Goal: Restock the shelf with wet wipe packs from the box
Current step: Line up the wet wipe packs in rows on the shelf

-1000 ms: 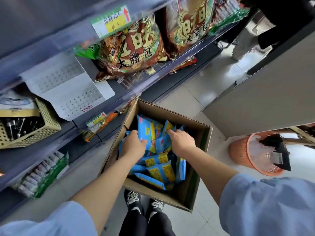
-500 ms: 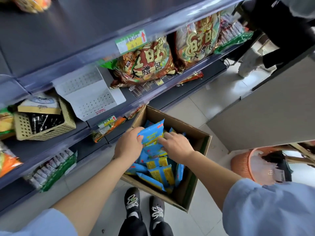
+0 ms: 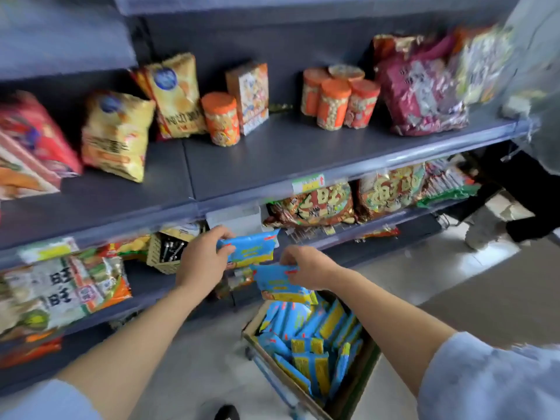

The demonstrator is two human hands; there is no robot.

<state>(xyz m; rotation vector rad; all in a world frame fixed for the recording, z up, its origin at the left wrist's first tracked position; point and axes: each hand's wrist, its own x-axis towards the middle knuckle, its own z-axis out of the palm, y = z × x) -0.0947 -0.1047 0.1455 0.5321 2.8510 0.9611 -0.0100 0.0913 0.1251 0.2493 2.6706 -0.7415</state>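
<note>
Both hands now lifted out of box (image 3: 306, 353), each gripping one wet wipe pack: left hand (image 3: 203, 257) holds upper pack (image 3: 248, 248), right hand (image 3: 309, 266) lower pack (image 3: 278, 283). Advice: carry level to bare shelf (image 3: 272, 153), lay flat, labels forward.
</note>
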